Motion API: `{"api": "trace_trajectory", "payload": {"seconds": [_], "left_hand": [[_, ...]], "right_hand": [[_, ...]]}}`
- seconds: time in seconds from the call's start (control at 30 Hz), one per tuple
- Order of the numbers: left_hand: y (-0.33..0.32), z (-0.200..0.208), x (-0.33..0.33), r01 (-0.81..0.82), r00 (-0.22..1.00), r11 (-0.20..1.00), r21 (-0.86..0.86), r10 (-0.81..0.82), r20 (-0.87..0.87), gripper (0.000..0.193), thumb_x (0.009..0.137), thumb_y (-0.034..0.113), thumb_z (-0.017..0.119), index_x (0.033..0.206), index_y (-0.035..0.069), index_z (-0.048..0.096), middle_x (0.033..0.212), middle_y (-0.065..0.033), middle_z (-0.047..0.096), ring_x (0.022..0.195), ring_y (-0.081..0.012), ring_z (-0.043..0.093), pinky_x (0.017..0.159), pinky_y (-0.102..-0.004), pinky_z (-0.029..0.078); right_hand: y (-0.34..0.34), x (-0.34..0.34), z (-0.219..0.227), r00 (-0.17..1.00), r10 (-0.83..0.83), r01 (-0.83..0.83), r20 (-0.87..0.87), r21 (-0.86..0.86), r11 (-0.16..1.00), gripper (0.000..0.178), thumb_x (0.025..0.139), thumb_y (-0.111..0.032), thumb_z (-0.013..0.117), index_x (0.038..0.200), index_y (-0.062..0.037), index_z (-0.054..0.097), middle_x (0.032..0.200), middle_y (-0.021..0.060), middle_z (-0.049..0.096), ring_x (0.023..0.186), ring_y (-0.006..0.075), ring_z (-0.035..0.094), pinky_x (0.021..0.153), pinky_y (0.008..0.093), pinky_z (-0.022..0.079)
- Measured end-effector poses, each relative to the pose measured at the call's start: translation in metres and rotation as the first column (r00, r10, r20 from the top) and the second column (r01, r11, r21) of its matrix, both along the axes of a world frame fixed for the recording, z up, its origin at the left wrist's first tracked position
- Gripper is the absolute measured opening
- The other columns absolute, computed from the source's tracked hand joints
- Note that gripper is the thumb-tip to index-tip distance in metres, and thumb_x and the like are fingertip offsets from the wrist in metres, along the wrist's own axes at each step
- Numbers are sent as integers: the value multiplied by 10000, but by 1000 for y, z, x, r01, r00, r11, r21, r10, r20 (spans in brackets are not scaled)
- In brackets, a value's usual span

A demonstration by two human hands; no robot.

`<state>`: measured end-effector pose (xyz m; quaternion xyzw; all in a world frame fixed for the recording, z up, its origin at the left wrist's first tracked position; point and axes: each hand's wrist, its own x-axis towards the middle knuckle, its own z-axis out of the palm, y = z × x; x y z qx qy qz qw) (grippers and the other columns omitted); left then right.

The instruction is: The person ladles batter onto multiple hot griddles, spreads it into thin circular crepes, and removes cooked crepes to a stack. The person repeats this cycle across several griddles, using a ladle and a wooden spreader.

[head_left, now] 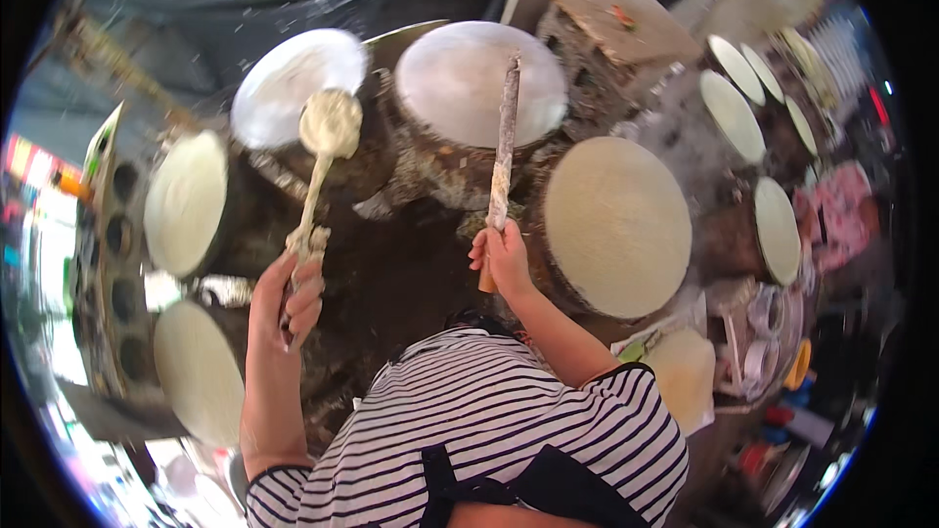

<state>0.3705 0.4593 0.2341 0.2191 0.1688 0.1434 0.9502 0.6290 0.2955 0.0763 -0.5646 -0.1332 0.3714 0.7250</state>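
Note:
My left hand [289,295] is closed round a mass of pale, sticky dough [331,124]. From the fingers the dough stretches into a strand and ends in a thick lump at the near edge of the upper-left round griddle [284,64]. A dark tip shows below that hand; what it belongs to is hidden. My right hand [504,259] grips a long, narrow scraper [505,142], its blade caked with pale residue. The scraper points away from me, its far end over the top-middle round griddle [440,88], whose surface is whitish. Whether it touches is unclear.
A large round griddle [618,225] with a pale sheet stands right of my right hand. Two more griddles, one upper [186,203] and one lower [201,372], stand at the left. A stack of pale round sheets [680,376] lies by my right elbow. A board [616,15] leans at the back.

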Motion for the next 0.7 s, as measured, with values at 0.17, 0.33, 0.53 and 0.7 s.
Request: {"api": "trace_trajectory", "payload": {"seconds": [0.17, 0.33, 0.53, 0.7], "left_hand": [[62, 15, 186, 348, 919, 936, 60, -328, -221, 259, 957, 297, 420, 784, 105, 422, 479, 47, 316, 327, -55, 232, 295, -199, 187], [81, -16, 314, 563, 815, 808, 175, -508, -278, 209, 951, 241, 405, 794, 104, 415, 508, 43, 333, 362, -53, 275, 303, -190, 208], [86, -67, 369, 642, 760, 590, 490, -401, -512, 141, 899, 188, 477, 900, 47, 487, 550, 6, 426, 392, -106, 405, 337, -244, 332], [109, -142, 380, 489, 850, -103, 866, -167, -500, 227, 869, 211, 515, 981, 14, 532, 655, -149, 570, 584, -297, 574, 505, -385, 447]], "right_hand": [[-39, 41, -15, 973, -232, 231, 13, -127, 965, 119, 934, -142, 399, 861, -49, 408, 644, 46, 500, 431, 107, 445, 379, 244, 390], [-27, 35, -17, 912, -408, 397, -37, -161, 904, 150, 942, -157, 405, 829, -58, 420, 612, 29, 487, 412, 87, 423, 349, 222, 355], [27, 19, -23, 833, -551, 536, -37, -187, 823, 116, 948, -143, 384, 931, -44, 442, 626, 37, 502, 401, 95, 433, 339, 237, 364], [80, 8, -24, 757, -653, 638, 13, -227, 736, 105, 938, -137, 389, 921, -52, 448, 614, 32, 502, 410, 95, 447, 353, 250, 374]]}}
